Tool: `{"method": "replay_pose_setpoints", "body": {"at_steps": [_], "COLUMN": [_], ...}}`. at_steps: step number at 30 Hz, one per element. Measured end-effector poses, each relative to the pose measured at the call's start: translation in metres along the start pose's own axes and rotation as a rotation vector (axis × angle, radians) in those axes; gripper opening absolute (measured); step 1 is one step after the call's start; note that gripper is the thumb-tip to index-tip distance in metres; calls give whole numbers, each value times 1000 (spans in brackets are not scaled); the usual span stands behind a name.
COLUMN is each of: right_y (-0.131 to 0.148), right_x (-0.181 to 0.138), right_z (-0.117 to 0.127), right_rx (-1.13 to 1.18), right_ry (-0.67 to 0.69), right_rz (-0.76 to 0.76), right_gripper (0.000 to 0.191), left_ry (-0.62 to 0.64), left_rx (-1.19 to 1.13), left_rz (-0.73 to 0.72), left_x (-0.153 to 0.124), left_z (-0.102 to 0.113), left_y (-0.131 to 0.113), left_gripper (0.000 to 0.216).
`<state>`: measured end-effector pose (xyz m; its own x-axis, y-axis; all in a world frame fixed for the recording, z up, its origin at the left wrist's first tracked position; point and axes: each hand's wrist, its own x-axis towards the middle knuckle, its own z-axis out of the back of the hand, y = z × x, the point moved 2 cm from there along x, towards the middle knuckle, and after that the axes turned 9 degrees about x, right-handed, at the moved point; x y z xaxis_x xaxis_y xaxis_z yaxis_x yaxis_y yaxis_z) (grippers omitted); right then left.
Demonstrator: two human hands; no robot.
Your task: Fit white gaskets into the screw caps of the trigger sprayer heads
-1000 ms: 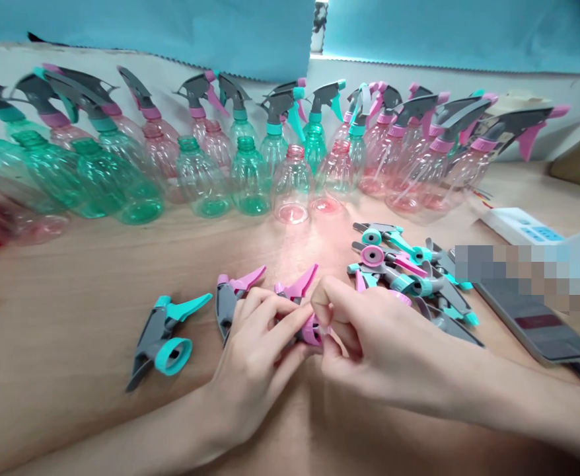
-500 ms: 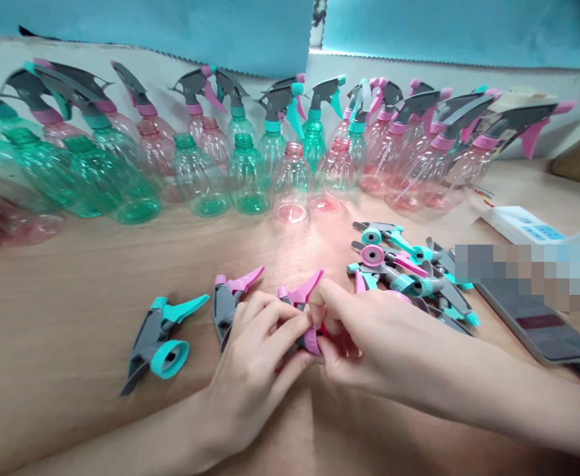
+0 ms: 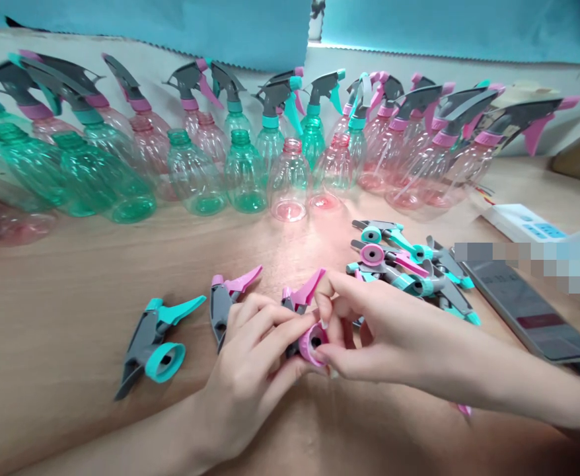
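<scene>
Sprayer (image 3: pixel 304 292), one, at centre: the left hand (image 3: pixel 248 354) grasps it; the right hand's (image 3: pixel 369 324) fingertips touch its collar (image 3: pixel 305 346), whether pinching anything I cannot tell. Nine o'clock: one pink sprayer (image 3: pixel 218 308), one teal sprayer (image 3: pixel 144 338). Two: one heap (image 3: pixel 401 268), overlapped past counting. Three: one phone (image 3: pixel 522 301). Twelve: at least eight open bottles (image 3: pixel 243 175).

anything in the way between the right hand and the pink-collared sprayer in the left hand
Nothing visible: the right hand has its thumb and fingertips right at the pink collar, while the left hand holds the sprayer from the other side. The pile of sprayers lies beyond the right hand.
</scene>
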<state>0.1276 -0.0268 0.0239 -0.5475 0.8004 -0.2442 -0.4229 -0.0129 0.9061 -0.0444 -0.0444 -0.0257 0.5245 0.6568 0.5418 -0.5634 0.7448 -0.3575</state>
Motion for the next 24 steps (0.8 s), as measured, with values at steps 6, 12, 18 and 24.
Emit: {"method": "replay_pose_setpoints", "body": {"at_steps": [6, 12, 18, 24], "right_y": [-5, -2, 0, -5], "right_x": [1, -11, -8, -2], "right_z": [-14, -23, -25, -22], "right_rx": [-72, -358, -436, -445], "right_ry": [-175, -261, -301, -317], "right_rz": [48, 219, 191, 152], "right_gripper": [20, 21, 22, 18], "left_ry": [-12, 24, 6, -25], "left_rx": [46, 25, 38, 75], "left_rz": [-2, 17, 34, 14], "left_x": [-2, -3, -1, 0], "left_z": [-2, -3, -4, -4], "left_y": [1, -1, -1, -3], "left_gripper": [25, 18, 17, 18]}}
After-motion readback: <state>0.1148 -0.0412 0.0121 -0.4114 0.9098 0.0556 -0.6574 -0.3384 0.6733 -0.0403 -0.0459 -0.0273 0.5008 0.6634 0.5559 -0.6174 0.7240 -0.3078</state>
